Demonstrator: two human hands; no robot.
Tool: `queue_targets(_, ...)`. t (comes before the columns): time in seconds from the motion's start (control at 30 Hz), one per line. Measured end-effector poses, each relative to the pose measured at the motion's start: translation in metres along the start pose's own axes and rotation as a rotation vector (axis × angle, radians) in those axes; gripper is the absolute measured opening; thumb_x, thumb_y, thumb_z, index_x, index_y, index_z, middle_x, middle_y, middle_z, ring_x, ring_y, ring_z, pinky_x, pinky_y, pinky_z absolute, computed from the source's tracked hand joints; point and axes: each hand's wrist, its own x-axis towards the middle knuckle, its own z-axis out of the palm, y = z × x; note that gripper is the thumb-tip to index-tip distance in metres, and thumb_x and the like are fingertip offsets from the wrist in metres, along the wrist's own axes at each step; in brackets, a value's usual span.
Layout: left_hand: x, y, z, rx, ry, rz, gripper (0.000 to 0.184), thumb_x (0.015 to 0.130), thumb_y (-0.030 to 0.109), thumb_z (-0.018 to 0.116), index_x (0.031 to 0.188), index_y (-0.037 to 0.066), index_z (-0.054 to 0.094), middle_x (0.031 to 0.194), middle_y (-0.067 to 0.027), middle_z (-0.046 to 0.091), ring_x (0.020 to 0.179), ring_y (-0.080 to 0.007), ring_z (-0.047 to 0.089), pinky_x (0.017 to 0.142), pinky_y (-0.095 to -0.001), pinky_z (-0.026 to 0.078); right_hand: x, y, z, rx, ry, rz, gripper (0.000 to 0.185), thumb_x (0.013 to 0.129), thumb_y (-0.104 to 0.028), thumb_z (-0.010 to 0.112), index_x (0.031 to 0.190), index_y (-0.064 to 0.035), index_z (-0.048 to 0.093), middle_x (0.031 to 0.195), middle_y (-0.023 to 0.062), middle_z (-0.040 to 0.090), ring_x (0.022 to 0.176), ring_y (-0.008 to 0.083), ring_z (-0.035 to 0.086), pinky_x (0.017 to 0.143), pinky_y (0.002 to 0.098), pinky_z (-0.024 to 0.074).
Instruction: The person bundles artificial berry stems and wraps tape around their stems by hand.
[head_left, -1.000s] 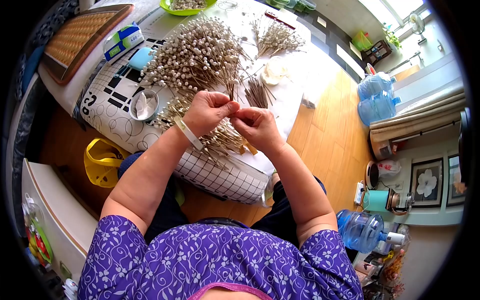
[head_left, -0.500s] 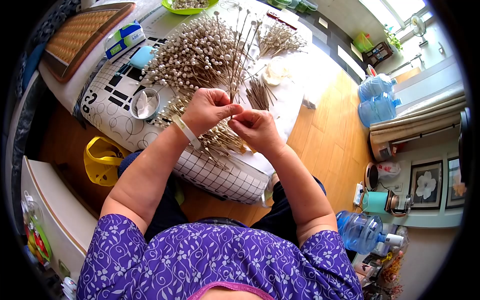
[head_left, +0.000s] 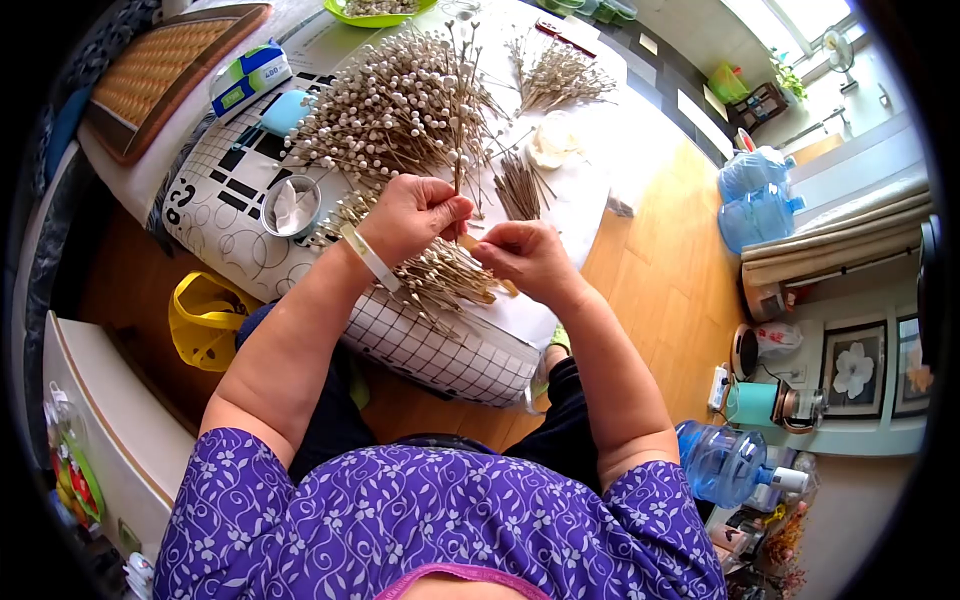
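My left hand [head_left: 412, 218], a pale band on its wrist, is closed in a pinch around a few thin brown stems [head_left: 458, 150]. They stand upright, with small buds at their tops. My right hand [head_left: 526, 256] is closed beside it, thumb against fingers, on what looks like a strip of tan tape [head_left: 468, 241] running between the two hands. Under my hands lies a bunch of bead-tipped stems [head_left: 440, 280]. Behind them spreads a large heap of white-berried stems [head_left: 390, 110]. A bundle of bare brown sticks [head_left: 518, 190] lies just beyond my right hand.
On the covered table [head_left: 250, 250] are a tin with white pieces [head_left: 291, 207], a light-blue case [head_left: 286, 113], a tissue pack [head_left: 250, 78], a cream-white flower [head_left: 553, 146], another stem bunch [head_left: 565, 75] and a green bowl [head_left: 380, 12]. A yellow bag [head_left: 200, 320] sits at lower left.
The stems in my left hand have drawn closer together and stand more upright. My right hand has moved slightly right and down, opening a gap where the tan strip shows.
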Motion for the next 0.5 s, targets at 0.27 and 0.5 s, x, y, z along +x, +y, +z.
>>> queue_targets(0.27,-0.002,0.006,0.006,0.109,0.025,-0.019,0.015,0.083,0.01,0.057,0.077,-0.003,0.061,0.063,-0.004,0.06,0.048,-0.0038,0.049,0.042,-0.0174,0.04,-0.011,0.0,-0.047,-0.078,-0.25,0.315,0.015,0.076,-0.012,0.066,0.085,0.0004,0.063,0.062,0.0017,0.058,0.054,0.0077,0.054,0.05,0.0201,0.0442)
queue_targets(0.5,-0.003,0.002,0.014,0.187,-0.026,0.086,0.014,0.081,0.009,0.06,0.075,-0.003,0.062,0.062,-0.0026,0.059,0.049,-0.0029,0.049,0.042,-0.0176,0.039,-0.007,-0.009,-0.005,0.295,-0.185,-0.013,0.043,0.075,-0.009,0.067,0.113,-0.0001,0.05,0.099,0.0067,0.059,0.091,0.0118,0.056,0.075,0.0238,0.0481)
